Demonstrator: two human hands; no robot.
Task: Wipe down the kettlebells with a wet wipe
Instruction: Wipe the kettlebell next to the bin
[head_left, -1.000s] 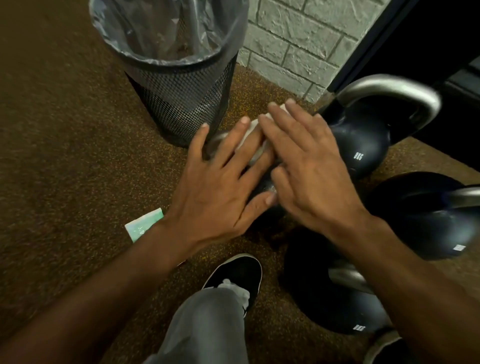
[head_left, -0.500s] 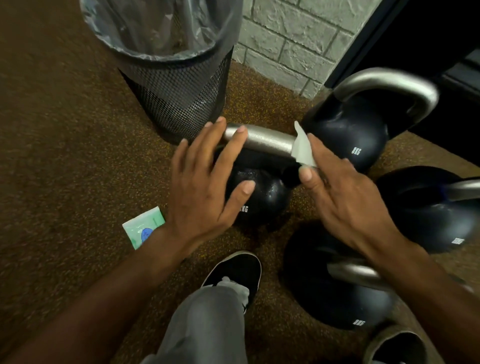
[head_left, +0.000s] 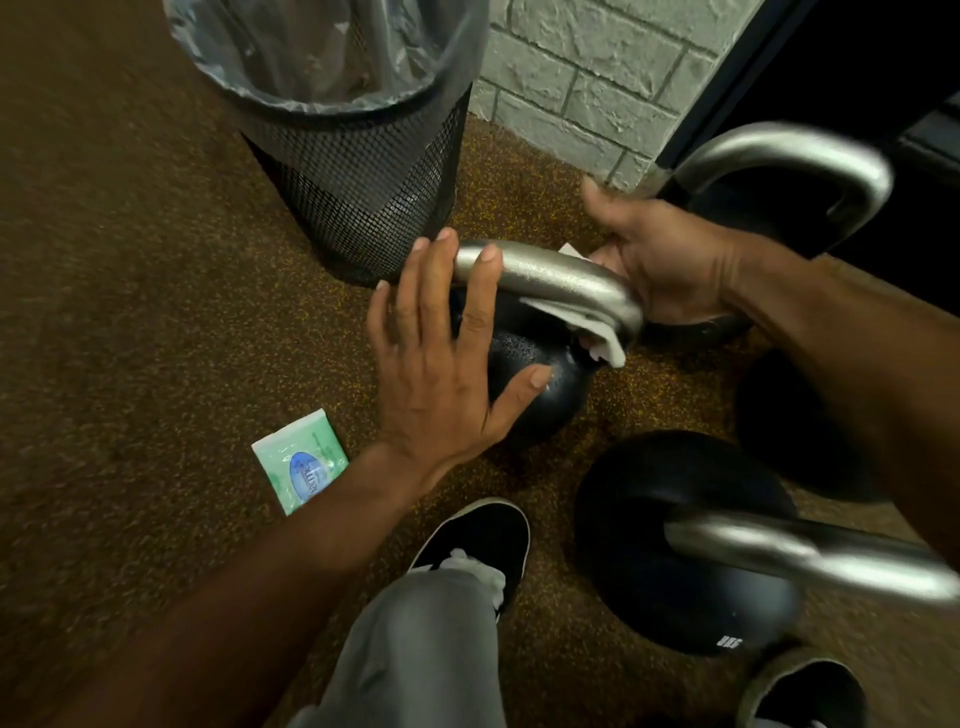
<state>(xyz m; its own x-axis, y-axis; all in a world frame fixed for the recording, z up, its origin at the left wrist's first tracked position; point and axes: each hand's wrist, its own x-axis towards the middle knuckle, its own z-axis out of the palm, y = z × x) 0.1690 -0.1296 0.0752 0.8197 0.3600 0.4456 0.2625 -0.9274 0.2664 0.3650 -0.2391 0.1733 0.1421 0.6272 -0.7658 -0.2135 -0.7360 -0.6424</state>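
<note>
The bin (head_left: 363, 197) stands on the floor (head_left: 130, 312) behind the middle kettlebell (head_left: 540, 400); the wipe packet (head_left: 298, 465) lies left of it, a second kettlebell (head_left: 675, 571) front-right, a third kettlebell (head_left: 810, 150) behind-right by the wall (head_left: 571, 78)

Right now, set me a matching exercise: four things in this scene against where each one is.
Things:
1. wipe
2. packet
3. bin
4. left hand

Places:
A. lying flat on the floor
B. standing by the brick wall
C. resting on the kettlebell
D. round the handle, gripped by the right hand

Pairs: 1-D, 2-A, 3-B, 4-C
</note>
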